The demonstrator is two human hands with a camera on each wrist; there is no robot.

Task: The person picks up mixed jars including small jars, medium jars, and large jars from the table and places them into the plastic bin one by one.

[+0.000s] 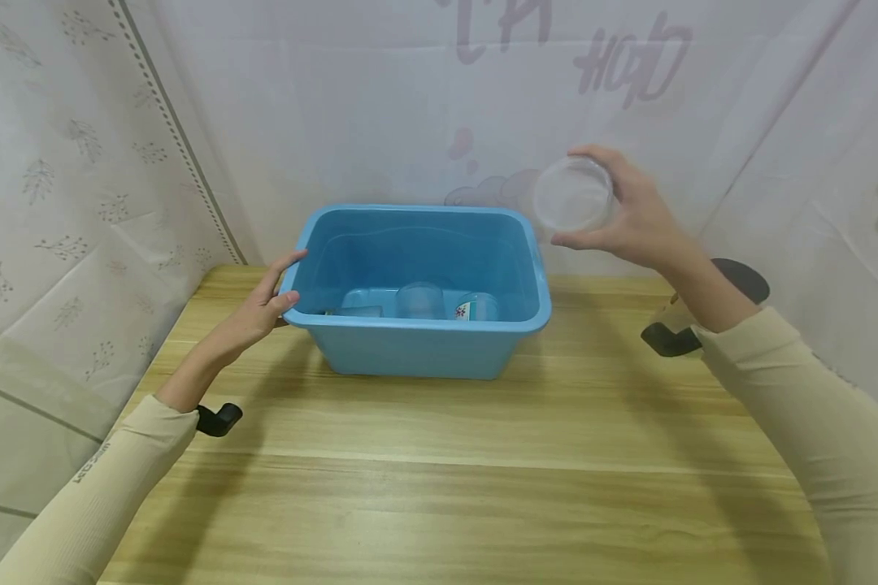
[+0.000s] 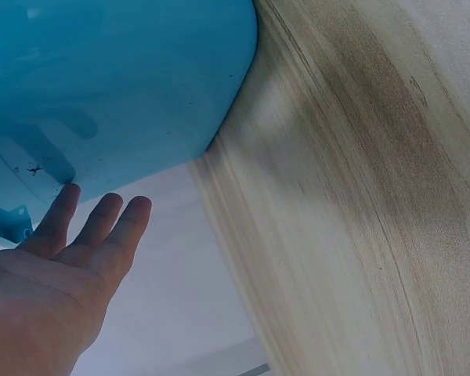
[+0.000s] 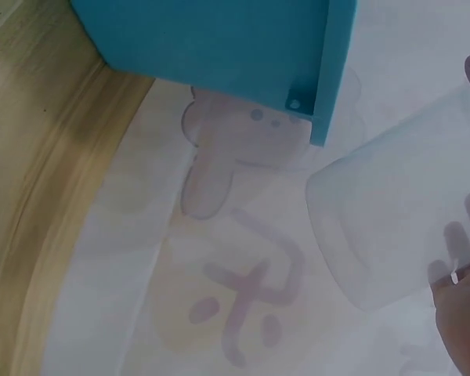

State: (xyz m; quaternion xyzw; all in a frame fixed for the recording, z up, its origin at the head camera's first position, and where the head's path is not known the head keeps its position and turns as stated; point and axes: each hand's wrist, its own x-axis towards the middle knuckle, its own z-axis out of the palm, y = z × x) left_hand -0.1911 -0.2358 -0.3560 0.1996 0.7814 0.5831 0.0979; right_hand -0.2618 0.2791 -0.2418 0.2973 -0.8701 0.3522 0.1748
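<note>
A blue plastic tub (image 1: 417, 348) stands on the wooden table. My left hand (image 1: 252, 313) rests at its left rim, thumb and index finger at the top edge. In the left wrist view the other fingers (image 2: 125, 227) stretch out fairly straight along the tub's outer wall. Raised to the right of the tub, my right hand (image 1: 640, 213) grips a clear plastic container (image 1: 572, 195) between thumb and fingers. The right wrist view shows this container (image 3: 392, 207) as tapered and see-through, lying sideways in the air, with fingertips showing through its wall.
Inside the tub lie a clear rounded item (image 1: 420, 301), a clear item with a flower label (image 1: 468, 309) and a flat greyish piece (image 1: 358, 311). A dark round thing (image 1: 741, 279) is partly hidden by the right forearm. A printed pale curtain (image 1: 380, 122) hangs behind the table (image 1: 439, 487).
</note>
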